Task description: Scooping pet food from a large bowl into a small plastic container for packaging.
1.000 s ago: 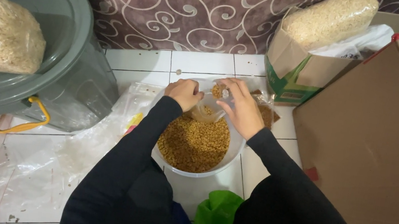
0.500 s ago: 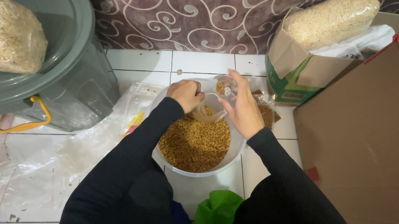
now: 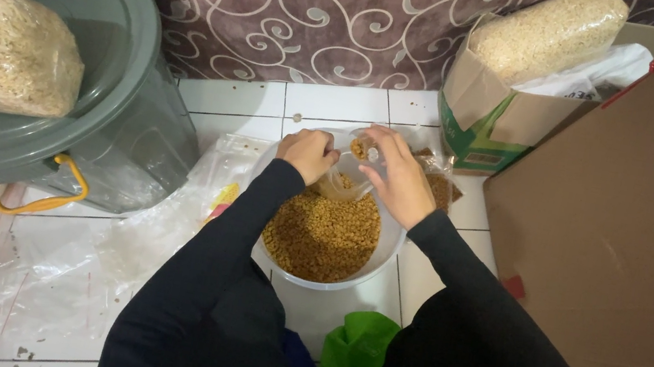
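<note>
bagging in progress: left hand (image 3: 308, 154) grip pinches clear bag (image 3: 343, 179) open at 12 o'clock of bucket (image 3: 382, 256), right hand (image 3: 399, 178) grip clasps scoop (image 3: 365, 149) tipping grain in; bucket mostly full.

Head view, indoor light — moderate, even, slightly cool. The source appears to be overhead: the white tiled floor (image 3: 331, 108) reads brightest, with soft sheen but no hard glare. The clear plastic sheet (image 3: 69, 272) shows faint, diffuse reflections. The black sleeves (image 3: 211, 280) go nearly featureless, shadow detail lost. A soft shadow lies under the grey bin (image 3: 100, 126) and along the side of the big cardboard box (image 3: 628, 255). Focus is acceptable at centre — individual grains in the white bucket (image 3: 385, 261) are resolved. The hands are slightly soft. Mild wide-angle stretch at the frame edges; corners a little darker.
</note>
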